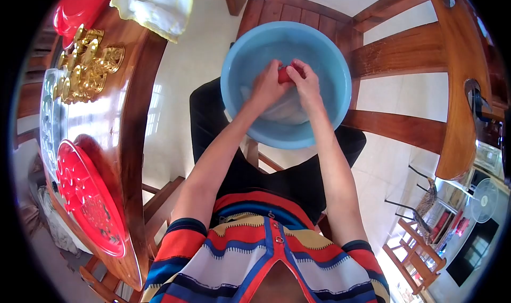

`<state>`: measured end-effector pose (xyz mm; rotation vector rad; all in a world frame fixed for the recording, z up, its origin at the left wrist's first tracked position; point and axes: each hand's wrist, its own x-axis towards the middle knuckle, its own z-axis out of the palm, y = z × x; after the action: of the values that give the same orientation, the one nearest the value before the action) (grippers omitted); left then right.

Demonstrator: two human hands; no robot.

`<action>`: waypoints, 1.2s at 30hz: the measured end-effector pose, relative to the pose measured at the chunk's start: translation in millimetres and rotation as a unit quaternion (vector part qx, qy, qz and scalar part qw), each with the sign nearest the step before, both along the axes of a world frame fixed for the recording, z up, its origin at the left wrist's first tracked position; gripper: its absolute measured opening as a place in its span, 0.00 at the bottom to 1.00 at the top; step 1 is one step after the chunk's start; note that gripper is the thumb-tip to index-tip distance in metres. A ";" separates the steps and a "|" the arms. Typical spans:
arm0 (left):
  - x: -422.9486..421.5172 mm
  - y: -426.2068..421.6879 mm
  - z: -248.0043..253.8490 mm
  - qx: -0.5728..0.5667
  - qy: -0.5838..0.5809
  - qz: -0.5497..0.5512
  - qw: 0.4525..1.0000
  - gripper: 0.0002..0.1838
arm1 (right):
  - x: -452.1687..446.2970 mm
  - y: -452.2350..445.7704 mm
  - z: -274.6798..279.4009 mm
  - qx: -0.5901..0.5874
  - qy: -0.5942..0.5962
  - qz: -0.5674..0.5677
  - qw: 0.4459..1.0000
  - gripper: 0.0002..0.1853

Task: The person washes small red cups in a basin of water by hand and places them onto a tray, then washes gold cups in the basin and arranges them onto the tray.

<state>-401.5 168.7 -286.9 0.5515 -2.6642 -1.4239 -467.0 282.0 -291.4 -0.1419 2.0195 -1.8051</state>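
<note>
The left hand [268, 86] and right hand [307, 84] both grasp a small red object [284, 76] over the blue basin [343, 85] on the wooden chair [272, 10]. To the left, I notice shiny gold pieces [80, 80] on the tabletop [129, 30], a red tray [88, 196] nearer.

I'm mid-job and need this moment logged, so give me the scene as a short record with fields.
Left hand: fingers on the small red item
Right hand: fingers on the same item
Held: small red item, partly hidden by the fingers
Below the hands: light-blue basin on a wooden chair
Table, to the left: red tray, gold-coloured pieces
Unclear: what the red item is
</note>
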 end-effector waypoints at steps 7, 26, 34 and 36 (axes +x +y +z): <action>11.2 9.2 8.6 -0.021 0.085 -0.027 0.996 0.19 | 18.6 9.7 -0.3 -0.065 -0.072 0.034 0.995 0.25; 26.1 14.6 57.4 -0.159 -0.003 -0.064 0.985 0.29 | 34.4 22.9 2.6 -0.336 -0.339 -0.009 0.879 0.14; 25.9 14.6 48.1 -0.122 0.022 -0.055 0.991 0.26 | 38.3 23.4 9.3 -0.310 -0.333 -0.012 0.891 0.16; 25.5 14.6 47.7 -0.117 0.032 -0.063 0.991 0.26 | 38.3 24.1 6.3 -0.311 -0.336 -0.007 0.889 0.17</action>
<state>-375.9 183.3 -239.2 0.3165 -2.8032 -1.1111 -428.7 306.1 -285.2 0.2818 0.9386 -2.0683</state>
